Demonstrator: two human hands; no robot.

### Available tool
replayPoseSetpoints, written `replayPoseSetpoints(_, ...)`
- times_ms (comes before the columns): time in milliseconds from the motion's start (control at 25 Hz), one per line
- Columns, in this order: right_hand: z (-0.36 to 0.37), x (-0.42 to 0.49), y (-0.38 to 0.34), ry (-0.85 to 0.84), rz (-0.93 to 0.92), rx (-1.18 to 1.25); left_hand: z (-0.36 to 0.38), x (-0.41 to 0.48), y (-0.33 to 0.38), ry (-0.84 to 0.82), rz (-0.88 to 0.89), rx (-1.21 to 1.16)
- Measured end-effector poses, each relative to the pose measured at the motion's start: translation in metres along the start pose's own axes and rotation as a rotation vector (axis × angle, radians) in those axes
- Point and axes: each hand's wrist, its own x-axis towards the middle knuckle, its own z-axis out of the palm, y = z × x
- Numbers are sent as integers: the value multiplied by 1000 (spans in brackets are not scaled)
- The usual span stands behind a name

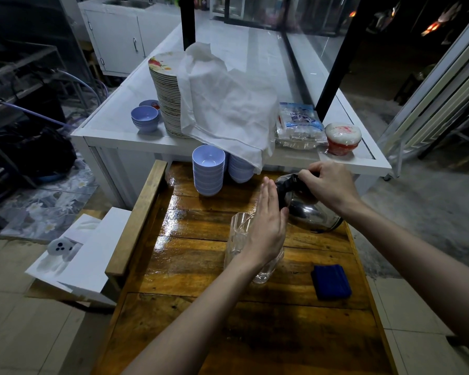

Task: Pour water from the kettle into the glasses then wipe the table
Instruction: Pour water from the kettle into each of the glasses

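A steel kettle (pixel 310 212) with a black lid is tilted to the left over the wooden table (pixel 190 269). My right hand (pixel 326 184) grips its black handle from above. My left hand (pixel 268 226) is flat, fingers straight, pressed against the kettle's lid side. Beneath that hand stand two clear glasses; the left glass (pixel 237 234) shows its rim and a thin stream of water enters it. The right glass (pixel 267 269) is mostly hidden behind my left hand. A folded blue cloth (pixel 331 281) lies on the table to the right of the glasses.
Stacks of lilac bowls (pixel 208 170) stand at the table's far end. Behind is a white counter (pixel 114 131) with a tall plate stack (pixel 164 90), a white cloth (pixel 225 104), a plastic packet (pixel 299 123) and a red tub (pixel 342 139). A white box (pixel 92 255) sits left.
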Motion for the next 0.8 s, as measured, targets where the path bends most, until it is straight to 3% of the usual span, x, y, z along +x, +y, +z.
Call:
replayPoseSetpoints(400,1,3,-2,43,-54,-56,-1,1,-3,-9,-3,-20)
replayPoseSetpoints(600,3,3,8,19,5,-16,-1,3,1,-5,7,-8)
replayPoseSetpoints(800,-1,-2,24,-17,167,211,4,14,2,10,47,74)
